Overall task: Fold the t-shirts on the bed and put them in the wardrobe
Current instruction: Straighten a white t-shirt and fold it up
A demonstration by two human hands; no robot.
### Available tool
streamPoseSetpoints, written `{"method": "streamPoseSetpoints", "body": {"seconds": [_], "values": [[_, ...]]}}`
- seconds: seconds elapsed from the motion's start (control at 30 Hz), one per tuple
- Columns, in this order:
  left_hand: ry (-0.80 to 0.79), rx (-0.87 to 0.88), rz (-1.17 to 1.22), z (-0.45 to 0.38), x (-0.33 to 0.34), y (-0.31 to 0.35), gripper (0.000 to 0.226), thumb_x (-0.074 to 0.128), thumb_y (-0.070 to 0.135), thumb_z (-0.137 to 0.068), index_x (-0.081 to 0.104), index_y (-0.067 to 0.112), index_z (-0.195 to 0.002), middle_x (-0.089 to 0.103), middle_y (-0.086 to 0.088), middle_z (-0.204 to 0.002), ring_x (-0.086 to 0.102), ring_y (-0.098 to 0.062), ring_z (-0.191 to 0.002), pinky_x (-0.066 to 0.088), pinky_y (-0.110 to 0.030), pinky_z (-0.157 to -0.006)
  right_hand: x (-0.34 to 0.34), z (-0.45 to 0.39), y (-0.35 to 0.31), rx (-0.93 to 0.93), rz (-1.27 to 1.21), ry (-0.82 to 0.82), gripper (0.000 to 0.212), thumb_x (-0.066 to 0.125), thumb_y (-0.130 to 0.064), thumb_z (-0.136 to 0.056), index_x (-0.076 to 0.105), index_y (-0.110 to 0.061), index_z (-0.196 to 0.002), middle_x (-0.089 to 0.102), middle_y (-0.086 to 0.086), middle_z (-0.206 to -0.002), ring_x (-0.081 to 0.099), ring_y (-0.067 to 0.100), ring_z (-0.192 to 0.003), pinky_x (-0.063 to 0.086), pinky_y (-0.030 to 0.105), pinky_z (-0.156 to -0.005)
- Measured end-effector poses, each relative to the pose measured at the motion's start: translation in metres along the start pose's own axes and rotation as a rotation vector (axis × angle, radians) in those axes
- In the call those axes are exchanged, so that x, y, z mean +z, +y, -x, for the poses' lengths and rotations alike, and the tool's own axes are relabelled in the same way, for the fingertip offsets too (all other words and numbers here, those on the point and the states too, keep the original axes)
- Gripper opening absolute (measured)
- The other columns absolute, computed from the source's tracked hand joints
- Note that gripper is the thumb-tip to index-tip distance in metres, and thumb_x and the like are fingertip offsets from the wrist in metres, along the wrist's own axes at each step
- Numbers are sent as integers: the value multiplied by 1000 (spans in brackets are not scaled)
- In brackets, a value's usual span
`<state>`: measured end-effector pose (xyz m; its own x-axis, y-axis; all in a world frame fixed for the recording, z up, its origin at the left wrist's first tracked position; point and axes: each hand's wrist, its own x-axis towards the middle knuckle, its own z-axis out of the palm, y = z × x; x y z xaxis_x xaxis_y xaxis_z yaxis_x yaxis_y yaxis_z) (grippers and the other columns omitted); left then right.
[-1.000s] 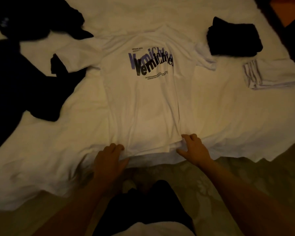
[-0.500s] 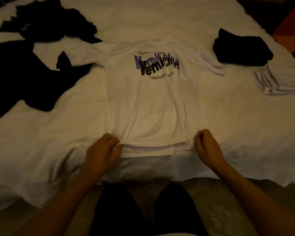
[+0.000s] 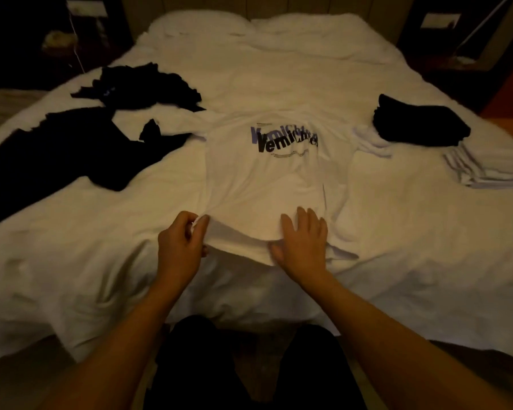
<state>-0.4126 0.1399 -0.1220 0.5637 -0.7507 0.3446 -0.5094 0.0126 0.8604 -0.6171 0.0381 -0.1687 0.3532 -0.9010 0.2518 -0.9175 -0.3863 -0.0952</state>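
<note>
Fingers (image 3: 194,229) of the left hand (image 3: 178,247) are pinched on the hem corner of the white t-shirt (image 3: 267,184), which is spread flat mid-bed (image 3: 397,261); the right hand (image 3: 304,244) is laid on the hem, fingers straight and spread. Light, floppy cotton, probably best grabbed at hem corners or shoulders so it's kept from bunching.
</note>
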Motion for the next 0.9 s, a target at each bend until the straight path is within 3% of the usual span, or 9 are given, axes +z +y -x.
{"method": "streamPoseSetpoints", "body": {"seconds": [0.17,0.27,0.37,0.43,0.6,0.67,0.77,0.83,0.9], "values": [[-11,206,-197,-1,-16,-2,15,70,17,-90,61,11,-80,49,7,-52,53,-10,-46,37,-10,-48,-16,0,56,171,-25,209,19,64,-23,-71,67,-11,-85,62,18,-103,57,38,-97,39,47,-93],[-181,286,-392,-2,-24,-17,22,77,3,-79,60,15,-86,44,14,-59,46,-6,-53,36,-18,-53,-32,4,94,409,-184,258,15,62,-17,-76,68,-11,-88,59,19,-104,54,41,-97,41,45,-83],[-217,187,-438,3,-21,-23,32,75,5,-79,48,21,-87,46,9,-60,49,-16,-55,37,-30,-53,-44,7,112,608,-431,276,15,57,-16,-90,62,-11,-103,54,19,-117,54,41,-103,43,43,-82],[-137,82,-373,5,-13,-25,26,68,6,-84,44,16,-89,51,1,-63,50,-16,-56,35,-31,-52,-50,5,109,678,-635,327,19,50,-21,-96,60,-12,-109,57,17,-116,57,37,-100,43,39,-82],[-29,-80,-20,2,0,-15,20,49,2,-97,50,18,-109,62,-8,-91,65,-25,-77,60,-34,-58,-66,-7,104,768,-1275,390,34,45,-34,-103,64,-12,-84,65,7,-85,61,35,-94,48,34,-76],[40,-208,153,-3,1,-14,19,45,5,-100,57,18,-108,63,-8,-99,67,-28,-86,59,-29,-59,-62,-3,112,565,-1154,175,30,52,-41,-99,66,-14,-98,67,5,-97,62,30,-101,49,26,-74],[118,-321,349,-8,1,-15,22,41,8,-102,57,21,-111,63,-9,-109,67,-30,-92,59,-35,-67,-39,11,134,289,-506,-156,60,68,-57,-82,59,-19,-128,56,9,-130,52,31,-122,47,39,-97],[160,-348,424,-8,1,-15,24,40,6,-102,56,20,-114,62,-9,-110,66,-26,-89,59,-36,-68,-23,23,144,171,-258,-173,72,73,-54,-80,51,-18,-139,48,11,-139,45,33,-127,43,44,-102],[195,-380,465,-7,2,-12,23,41,7,-102,58,19,-112,64,-8,-100,64,-21,-77,56,-33,-63,-15,30,150,149,-284,-83,59,72,-41,-85,56,-12,-134,53,15,-131,51,37,-119,45,43,-96]]}}
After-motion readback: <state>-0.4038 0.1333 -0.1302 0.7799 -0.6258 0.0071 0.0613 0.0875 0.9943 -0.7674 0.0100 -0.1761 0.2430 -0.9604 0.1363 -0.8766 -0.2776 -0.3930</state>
